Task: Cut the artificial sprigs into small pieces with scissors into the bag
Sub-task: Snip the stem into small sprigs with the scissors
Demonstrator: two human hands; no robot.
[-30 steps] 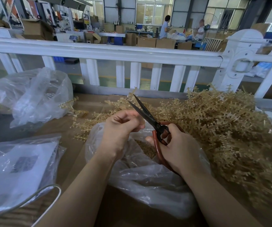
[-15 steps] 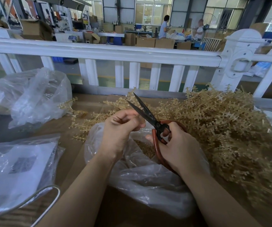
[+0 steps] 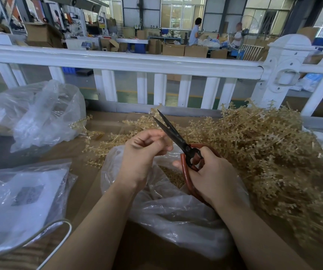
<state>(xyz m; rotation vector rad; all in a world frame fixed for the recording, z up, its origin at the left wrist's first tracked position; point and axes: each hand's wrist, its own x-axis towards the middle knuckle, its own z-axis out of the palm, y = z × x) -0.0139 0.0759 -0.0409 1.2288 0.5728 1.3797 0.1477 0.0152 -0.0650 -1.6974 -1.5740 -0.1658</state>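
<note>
The scissors (image 3: 178, 140) are gripped by the right hand (image 3: 211, 172), blades parted, above the bag (image 3: 168, 207). The left hand (image 3: 143, 152) fingers are curled; a pinched sprig cannot be told. The sprigs (image 3: 263, 145) are heaped on the counter (image 3: 90, 184).

text: none legible | dark printed patch on bagged sheet (image 3: 27, 194): too blurred

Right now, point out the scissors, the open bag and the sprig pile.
scissors (image 3: 173, 134), head view, on the dark blades.
open bag (image 3: 176, 217), head view, on its front plastic wall.
sprig pile (image 3: 263, 145), head view, mid-heap.
</note>
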